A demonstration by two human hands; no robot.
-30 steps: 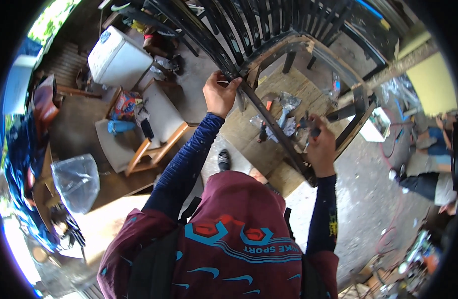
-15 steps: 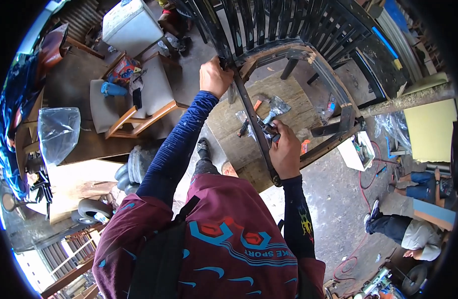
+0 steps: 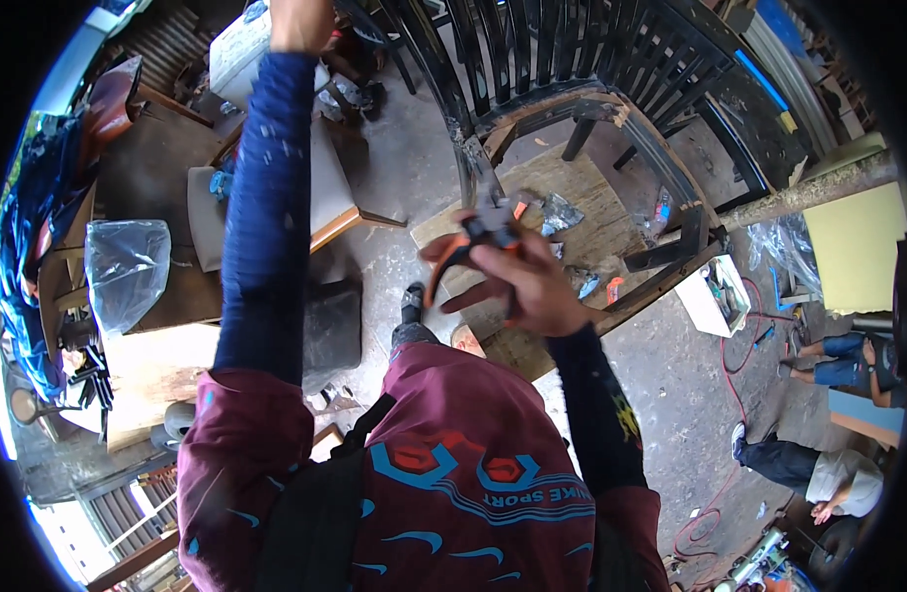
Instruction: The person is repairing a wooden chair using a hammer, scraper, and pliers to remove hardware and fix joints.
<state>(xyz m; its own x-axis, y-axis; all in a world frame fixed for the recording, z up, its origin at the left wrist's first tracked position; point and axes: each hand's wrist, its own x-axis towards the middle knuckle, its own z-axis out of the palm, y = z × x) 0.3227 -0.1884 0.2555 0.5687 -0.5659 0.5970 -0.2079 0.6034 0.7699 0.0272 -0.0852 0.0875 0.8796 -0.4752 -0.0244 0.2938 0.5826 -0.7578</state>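
My right hand [image 3: 534,281] holds a pair of pliers [image 3: 451,264] with orange and black handles, jaws pointing away from me, above a worn wooden board [image 3: 599,202]. The fingers are partly spread around the handles. My left hand [image 3: 300,22] is raised at the upper left, cut off by the picture's top edge, so its fingers are hidden. Beyond the pliers stands a black slatted chair frame [image 3: 451,99] with bare wood along its inner seat rails [image 3: 651,148]. A plastic packet [image 3: 560,212] and other small items lie on the board.
Upholstered chairs [image 3: 330,183] stand to the left, near a clear plastic bag [image 3: 128,271]. A dark padded stool [image 3: 333,331] is on the floor. At right are a white bin [image 3: 708,306], a red hose [image 3: 739,360] and two people [image 3: 818,474].
The dark bar that both hands held across the chair frame is gone from there. My left hand has moved up and left; my right hand has moved left and now shows the pliers.
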